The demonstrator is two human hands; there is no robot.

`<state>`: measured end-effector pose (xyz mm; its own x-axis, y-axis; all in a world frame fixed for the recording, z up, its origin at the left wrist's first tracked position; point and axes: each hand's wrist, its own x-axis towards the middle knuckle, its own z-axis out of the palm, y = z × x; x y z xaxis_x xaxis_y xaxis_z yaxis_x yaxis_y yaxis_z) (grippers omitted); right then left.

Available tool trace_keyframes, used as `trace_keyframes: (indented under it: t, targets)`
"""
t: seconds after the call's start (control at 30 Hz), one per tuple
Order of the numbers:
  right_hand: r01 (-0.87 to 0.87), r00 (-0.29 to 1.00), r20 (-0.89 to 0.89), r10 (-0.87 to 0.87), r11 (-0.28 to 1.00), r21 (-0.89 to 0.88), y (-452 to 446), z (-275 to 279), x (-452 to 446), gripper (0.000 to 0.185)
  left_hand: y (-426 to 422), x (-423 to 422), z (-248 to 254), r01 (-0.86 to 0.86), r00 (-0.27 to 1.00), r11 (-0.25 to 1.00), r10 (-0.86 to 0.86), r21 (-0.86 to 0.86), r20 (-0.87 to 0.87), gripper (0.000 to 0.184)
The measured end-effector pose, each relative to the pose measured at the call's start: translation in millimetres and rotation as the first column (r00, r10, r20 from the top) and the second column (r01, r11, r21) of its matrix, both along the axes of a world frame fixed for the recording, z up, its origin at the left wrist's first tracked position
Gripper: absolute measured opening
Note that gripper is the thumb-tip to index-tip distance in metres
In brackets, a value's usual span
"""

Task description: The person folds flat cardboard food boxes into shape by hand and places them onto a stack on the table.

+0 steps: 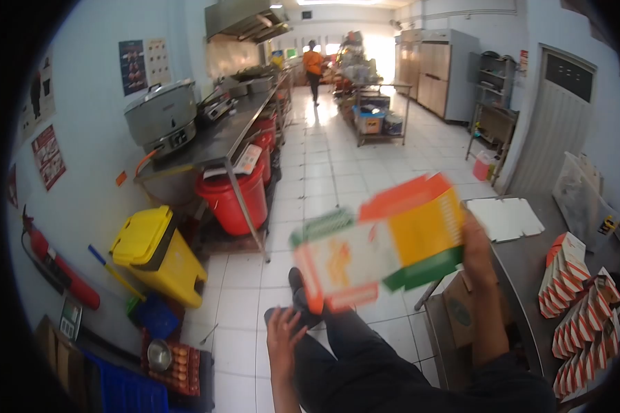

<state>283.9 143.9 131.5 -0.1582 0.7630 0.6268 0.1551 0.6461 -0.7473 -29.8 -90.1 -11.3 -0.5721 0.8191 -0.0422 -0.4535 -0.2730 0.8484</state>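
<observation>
My right hand grips an unfolded cardboard food box by its right end. The box is flat, slightly blurred, printed white, yellow, orange and green, and held up in front of my legs. Below its left end, my left hand hovers by my knee with its fingers apart, holding nothing. To the right stands a metal table. On it lie a pile of flat white card blanks and rows of folded orange-and-white boxes nested together.
At the left are a yellow pedal bin, red lidded buckets under a steel counter and a fire extinguisher. Egg trays with a metal bowl sit lower left. A person in orange is farther back in the aisle.
</observation>
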Motion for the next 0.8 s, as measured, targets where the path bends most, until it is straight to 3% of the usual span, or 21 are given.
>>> trace_keyframes:
  t: [0.03, 0.07, 0.13, 0.23, 0.27, 0.4, 0.47, 0.57, 0.63, 0.67, 0.77, 0.8]
  targets:
    - [-0.297, 0.955, -0.031, 0.296, 0.942, -0.154, 12, -32, -13, 0.031, -1, -4, 8, -0.014, 0.999, 0.998, 0.012, 0.061, 0.043, 0.064]
    - [-0.373, 0.928, -0.130, 0.350, 0.883, -0.284, 1, -49, -41, 0.027, -3, -12, 10, -0.043, 0.998, 0.999, 0.044, 0.009, -0.055, 0.059]
    - [-0.447, 0.894, -0.210, 0.396, 0.824, -0.349, -17, -79, -73, 0.026, -8, -29, 0, -0.114, 0.965, 0.988, 0.085, -0.104, -0.248, 0.049]
    - [-0.523, 0.850, -0.193, 0.489, 0.744, -0.417, -28, -124, -97, 0.024, -47, -58, -22, -0.159, 0.944, 0.959, 0.078, -0.234, -0.322, 0.029]
    - [-0.566, 0.819, -0.225, 0.528, 0.680, -0.465, -33, -132, -107, 0.023, -53, -53, -13, -0.246, 0.932, 0.947, 0.172, -0.207, -0.318, 0.017]
    - [-0.595, 0.729, -0.157, 0.666, 0.504, -0.626, -51, -206, -133, 0.024, -95, -63, -50, -0.399, 0.851, 0.891, 0.270, -0.219, -0.450, 0.019]
    - [-0.585, 0.679, -0.093, 0.729, 0.459, -0.669, -54, -272, -140, 0.030, -114, -64, -89, -0.393, 0.860, 0.854, 0.209, -0.342, -0.465, 0.021]
    - [-0.528, 0.678, -0.061, 0.733, 0.427, -0.734, -70, -272, -141, 0.029, -131, -65, -111, -0.371, 0.869, 0.804, 0.125, -0.465, -0.479, 0.020]
    - [-0.484, 0.611, 0.043, 0.791, 0.416, -0.770, -65, -258, -140, 0.028, -145, -71, -110, -0.306, 0.884, 0.770, 0.012, -0.560, -0.466, 0.018]
    - [-0.468, 0.572, 0.099, 0.814, 0.424, -0.776, -60, -248, -141, 0.028, -148, -76, -104, -0.195, 0.927, 0.770, -0.057, -0.607, -0.371, 0.021]
    - [-0.417, 0.456, 0.088, 0.886, 0.300, -0.858, -57, -213, -141, 0.027, -139, -66, -77, -0.113, 0.966, 0.851, -0.026, -0.512, -0.257, 0.033]
    - [-0.376, 0.483, -0.065, 0.873, 0.140, -0.916, -54, -215, -140, 0.031, -141, -63, -70, -0.046, 0.997, 0.863, 0.007, -0.504, -0.079, 0.044]
